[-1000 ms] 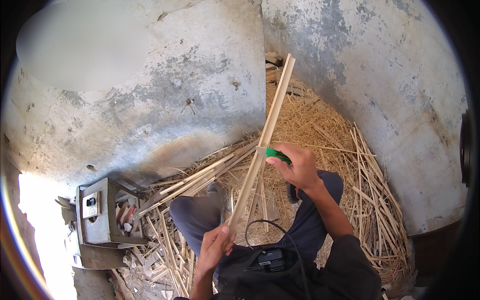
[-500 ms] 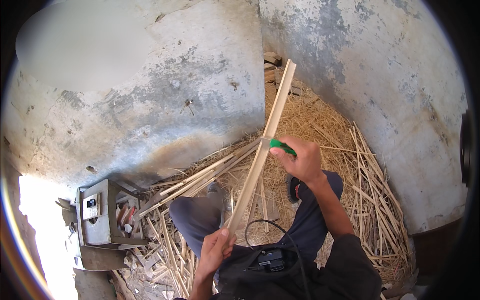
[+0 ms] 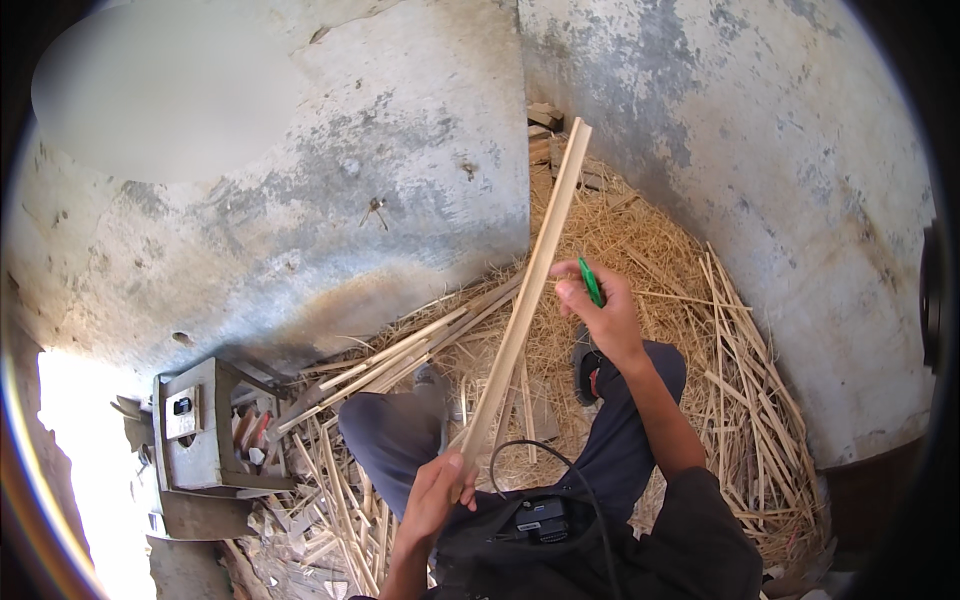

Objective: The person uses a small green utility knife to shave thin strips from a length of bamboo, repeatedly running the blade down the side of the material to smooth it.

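Observation:
A long, pale wooden strip [image 3: 540, 270] with a groove along its length slants up and away from me. My left hand [image 3: 436, 492] is closed round its near end, by my lap. Just right of the strip's middle, my right hand [image 3: 606, 310] is closed on a green-handled tool [image 3: 591, 283]. The green part stands up between the fingers, and its blade cannot be made out now. My right fingertips reach close to the strip's edge; whether they touch it I cannot tell.
Dry shavings [image 3: 640, 230] cover the floor ahead, between two stained walls. Thin wooden sticks [image 3: 755, 430] pile up at the right, and more sticks [image 3: 415, 345] lie at the left. A battered wooden stool [image 3: 195, 440] lies on its side. A black cable [image 3: 590, 470] loops over my lap.
The tool has come away from the strip's face, where its thin metal blade lay across the wood. Its green handle has turned upright in my right hand. The strip has barely moved.

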